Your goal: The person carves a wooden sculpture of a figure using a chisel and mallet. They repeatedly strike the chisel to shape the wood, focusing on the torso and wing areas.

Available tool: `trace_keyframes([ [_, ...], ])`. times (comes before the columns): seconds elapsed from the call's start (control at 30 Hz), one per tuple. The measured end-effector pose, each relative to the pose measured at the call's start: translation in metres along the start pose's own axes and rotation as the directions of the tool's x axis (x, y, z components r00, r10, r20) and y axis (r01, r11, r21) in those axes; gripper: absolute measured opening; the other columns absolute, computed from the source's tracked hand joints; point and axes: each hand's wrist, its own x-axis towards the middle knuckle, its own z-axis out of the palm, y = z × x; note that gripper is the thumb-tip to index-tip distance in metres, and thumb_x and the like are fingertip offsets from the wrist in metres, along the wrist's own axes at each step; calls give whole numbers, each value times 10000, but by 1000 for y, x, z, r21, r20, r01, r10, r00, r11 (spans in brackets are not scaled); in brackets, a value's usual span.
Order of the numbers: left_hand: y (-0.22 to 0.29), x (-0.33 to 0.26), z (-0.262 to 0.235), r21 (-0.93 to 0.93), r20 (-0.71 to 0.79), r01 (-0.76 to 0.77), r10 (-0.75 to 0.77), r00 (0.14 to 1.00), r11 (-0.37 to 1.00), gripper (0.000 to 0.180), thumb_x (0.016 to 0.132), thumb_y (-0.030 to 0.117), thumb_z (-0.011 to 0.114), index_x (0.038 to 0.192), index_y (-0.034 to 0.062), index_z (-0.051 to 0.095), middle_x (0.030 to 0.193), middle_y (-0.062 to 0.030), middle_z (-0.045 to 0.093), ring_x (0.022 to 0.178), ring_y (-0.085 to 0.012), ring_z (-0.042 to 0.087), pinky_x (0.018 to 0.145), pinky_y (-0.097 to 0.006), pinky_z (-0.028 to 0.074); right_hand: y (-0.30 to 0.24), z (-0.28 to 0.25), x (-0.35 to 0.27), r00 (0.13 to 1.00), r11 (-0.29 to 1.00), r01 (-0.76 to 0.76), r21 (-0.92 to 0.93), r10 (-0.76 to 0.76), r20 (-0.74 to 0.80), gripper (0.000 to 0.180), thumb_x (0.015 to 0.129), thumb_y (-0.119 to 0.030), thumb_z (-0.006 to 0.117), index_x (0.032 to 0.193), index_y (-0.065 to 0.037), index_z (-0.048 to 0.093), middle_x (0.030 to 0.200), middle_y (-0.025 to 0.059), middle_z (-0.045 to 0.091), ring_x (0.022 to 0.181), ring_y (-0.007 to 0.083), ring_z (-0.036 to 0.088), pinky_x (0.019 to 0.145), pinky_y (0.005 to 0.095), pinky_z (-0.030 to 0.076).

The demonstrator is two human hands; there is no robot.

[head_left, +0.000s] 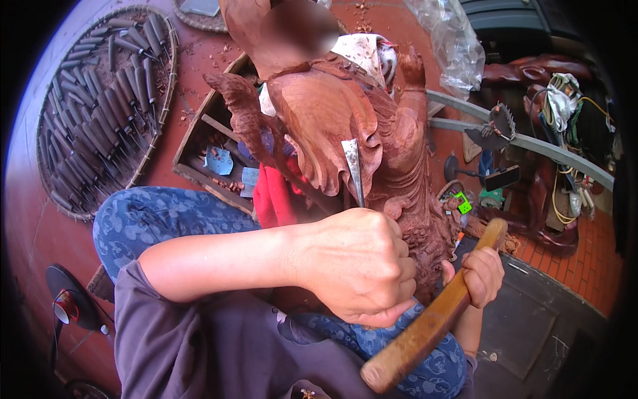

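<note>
Left hand [362, 266]: closed in a fist, back of the hand up, gripping a chisel [355, 174]. Handle lost inside the fist; only the steel blade shows, coming out on the far side and flaring toward its tip.

Right hand [484, 276]: fingers wrapped round a wooden mallet [432, 319], a thick plain bar, held close to its far end.

Key relation: the chisel's long axis runs from the left fist away from the body, leaning slightly left. The mallet lies aslant, its far end just beyond the right hand, its near end back toward the lap and to the left, below the left fist. The two tools are thus not in line. The left hand is nearer the blade; the right sits off to its right. Gap between mallet and left fist: cannot tell from this angle.

Workpiece: reddish-brown wooden carving [325, 106], straight ahead of the left hand and ahead-left of the right, its long body reaching back between them. The blade tip overlaps the wavy carved rim of its broad smooth part; actual contact cannot be confirmed.

Surroundings: red cloth [271, 199] just ahead-left of the left hand; wooden box [199, 179] farther out that way, with papers in it. Round woven tray [175, 60] well apart, far left of both hands, heaped with dark-handled tools [123, 93].
</note>
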Motion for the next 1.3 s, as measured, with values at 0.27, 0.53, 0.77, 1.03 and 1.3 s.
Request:
trace_keyframes([
  [0.27, -5, -1, 1, 84, 30, -27, 25, 999, 996, 310, 833, 261, 640, 607, 125, 477, 618, 1, 424, 518, -154, 504, 465, -302, 388, 12, 7, -8, 1000, 999, -26, -30, 26, -10, 347, 728, -56, 833, 809, -51, 497, 718, 108, 592, 619, 284, 606, 608, 427, 547],
  [0.53, 7, 6, -6, 320, 27, -32, 24, 999, 947, 304, 825, 249, 637, 600, 141, 464, 622, 9, 410, 514, -123, 481, 471, -274, 357, 13, 6, -10, 999, 999, -36, -24, 36, -10, 383, 661, -77, 885, 777, -74, 521, 739, 75, 585, 621, 252, 600, 564, 370, 523],
  [0.77, 14, 3, 2, 120, 29, -4, 0, 1000, 993, 306, 825, 249, 624, 595, 119, 469, 604, -7, 424, 514, -157, 498, 489, -296, 386, 0, 3, -3, 999, 999, 21, -34, -20, 36, 428, 676, -115, 892, 804, -74, 486, 729, 73, 581, 638, 258, 598, 553, 375, 512],
  [1.03, 1, 0, -2, 72, 83, 27, -33, 996, 997, 290, 824, 260, 608, 605, 85, 536, 564, -47, 495, 517, -236, 566, 534, -353, 472, 1, -3, 1, 998, 996, 46, -80, -43, 40, 451, 639, -130, 915, 818, -83, 503, 803, 73, 592, 695, 244, 604, 585, 372, 533],
  [1.3, -4, 0, 0, 137, 84, 29, -40, 996, 990, 293, 823, 260, 620, 596, 108, 514, 568, -27, 472, 493, -211, 533, 493, -340, 440, 10, 3, -1, 997, 996, 17, -85, -24, -80, 377, 676, -53, 868, 770, -44, 503, 706, 103, 571, 612, 279, 592, 572, 402, 525],
])
